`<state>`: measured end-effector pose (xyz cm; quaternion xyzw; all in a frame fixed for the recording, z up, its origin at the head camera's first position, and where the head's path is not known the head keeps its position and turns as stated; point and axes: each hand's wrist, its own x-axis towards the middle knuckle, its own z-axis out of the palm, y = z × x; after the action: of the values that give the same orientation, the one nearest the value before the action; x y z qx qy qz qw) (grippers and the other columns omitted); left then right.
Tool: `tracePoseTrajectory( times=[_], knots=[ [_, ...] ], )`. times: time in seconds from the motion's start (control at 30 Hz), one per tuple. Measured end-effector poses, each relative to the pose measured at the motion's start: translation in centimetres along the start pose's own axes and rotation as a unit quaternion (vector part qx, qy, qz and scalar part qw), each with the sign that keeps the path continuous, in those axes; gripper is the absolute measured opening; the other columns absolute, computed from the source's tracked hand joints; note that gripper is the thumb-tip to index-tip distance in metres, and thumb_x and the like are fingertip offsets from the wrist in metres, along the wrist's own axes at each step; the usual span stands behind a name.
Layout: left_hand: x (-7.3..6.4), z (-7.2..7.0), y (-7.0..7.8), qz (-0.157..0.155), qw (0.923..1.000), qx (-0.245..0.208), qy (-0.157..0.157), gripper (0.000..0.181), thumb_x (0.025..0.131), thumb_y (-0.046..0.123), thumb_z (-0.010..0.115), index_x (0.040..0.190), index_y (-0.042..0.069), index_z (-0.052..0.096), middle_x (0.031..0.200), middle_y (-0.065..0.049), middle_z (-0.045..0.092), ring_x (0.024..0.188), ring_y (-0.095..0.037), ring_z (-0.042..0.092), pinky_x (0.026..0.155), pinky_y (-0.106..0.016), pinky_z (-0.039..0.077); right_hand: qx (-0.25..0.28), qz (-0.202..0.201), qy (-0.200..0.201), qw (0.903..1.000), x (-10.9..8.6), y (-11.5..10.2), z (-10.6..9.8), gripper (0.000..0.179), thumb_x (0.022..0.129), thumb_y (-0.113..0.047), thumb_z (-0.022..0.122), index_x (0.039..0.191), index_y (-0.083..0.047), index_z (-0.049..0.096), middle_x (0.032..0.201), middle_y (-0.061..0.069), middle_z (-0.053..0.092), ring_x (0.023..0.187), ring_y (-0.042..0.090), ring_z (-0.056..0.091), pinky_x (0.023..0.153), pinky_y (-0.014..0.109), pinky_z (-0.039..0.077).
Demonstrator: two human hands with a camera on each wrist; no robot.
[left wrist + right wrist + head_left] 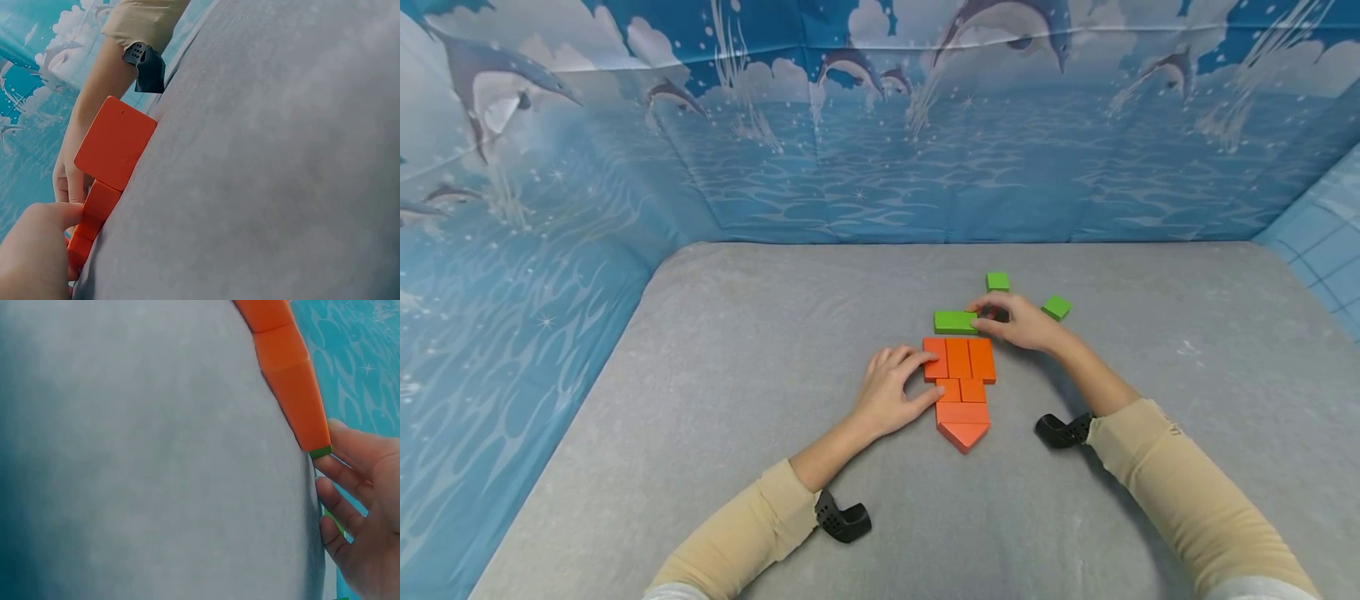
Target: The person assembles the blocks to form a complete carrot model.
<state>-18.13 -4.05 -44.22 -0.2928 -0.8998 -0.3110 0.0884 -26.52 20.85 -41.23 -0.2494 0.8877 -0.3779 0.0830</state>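
Observation:
Orange blocks lie together in a figure: three tall rectangular blocks side by side, two small blocks below them, then a wide block and a triangular block pointing toward me. My left hand touches the figure's left side, its index fingertip at the leftmost tall block and its thumb at the small blocks. Just beyond the figure lies a long green block. Thumb and index finger of my right hand pinch its right end. In the right wrist view, orange blocks mostly hide it.
One small green block sits behind the right hand, and another green block lies turned at an angle to its right. Grey cloth covers the table. Blue dolphin-print curtains stand along the back and sides.

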Motion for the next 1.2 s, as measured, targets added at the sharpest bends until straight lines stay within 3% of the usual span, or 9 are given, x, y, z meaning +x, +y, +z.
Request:
tracePoseTrajectory(
  times=[0.2,0.33,0.67,1.0,1.2],
  knots=[
    [0.0,0.0,0.0,0.0,1.0,-0.005,-0.001,0.043,0.084,0.041,0.061,0.121,0.018,0.058,0.111,-0.002,0.055,0.101,-0.019,0.045,0.096,-0.04,0.031,0.01,-0.005,-0.002,0.9999,-0.2,-0.4,-0.1,0.027,0.089,-0.013,0.059,0.112,0.001,0.061,0.103,0.014,0.061,0.084,0.022,0.051,0.069,0.032,0.042],
    [0.1,0.0,0.0,0.004,1.0,-0.005,0.003,0.043,0.084,0.04,0.062,0.12,0.017,0.058,0.11,-0.002,0.056,0.1,-0.019,0.045,0.095,-0.04,0.031,0.009,-0.002,-0.011,0.9999,-0.7,-2.4,-0.4,0.025,0.088,-0.005,0.059,0.11,0.006,0.06,0.1,0.018,0.061,0.081,0.026,0.05,0.068,0.033,0.042],
    [0.1,0.0,-0.2,0.004,1.0,-0.007,0.005,0.043,0.084,0.04,0.062,0.12,0.017,0.059,0.11,-0.001,0.056,0.1,-0.019,0.045,0.096,-0.041,0.031,0.01,-0.004,-0.021,0.9997,-1.1,-4.3,-0.9,0.023,0.087,-0.001,0.058,0.108,0.009,0.06,0.097,0.019,0.061,0.08,0.027,0.051,0.069,0.033,0.042],
    [0.2,-0.2,-0.2,0.005,1.0,-0.007,0.004,0.043,0.084,0.041,0.062,0.12,0.017,0.058,0.11,-0.001,0.056,0.101,-0.019,0.046,0.096,-0.042,0.031,0.014,-0.011,-0.019,0.9997,-0.2,-0.5,-0.1,0.025,0.089,-0.012,0.06,0.111,-0.001,0.061,0.098,0.01,0.062,0.08,0.02,0.051,0.068,0.029,0.043],
    [0.3,-0.3,-0.2,0.006,0.9999,-0.009,0.003,0.043,0.084,0.04,0.062,0.12,0.017,0.058,0.112,-0.001,0.055,0.1,-0.019,0.046,0.095,-0.042,0.031,0.022,-0.011,-0.024,0.9994,0.0,0.0,-0.2,0.025,0.089,-0.015,0.061,0.111,-0.003,0.062,0.097,0.009,0.061,0.08,0.019,0.051,0.068,0.029,0.043]
  ],
)
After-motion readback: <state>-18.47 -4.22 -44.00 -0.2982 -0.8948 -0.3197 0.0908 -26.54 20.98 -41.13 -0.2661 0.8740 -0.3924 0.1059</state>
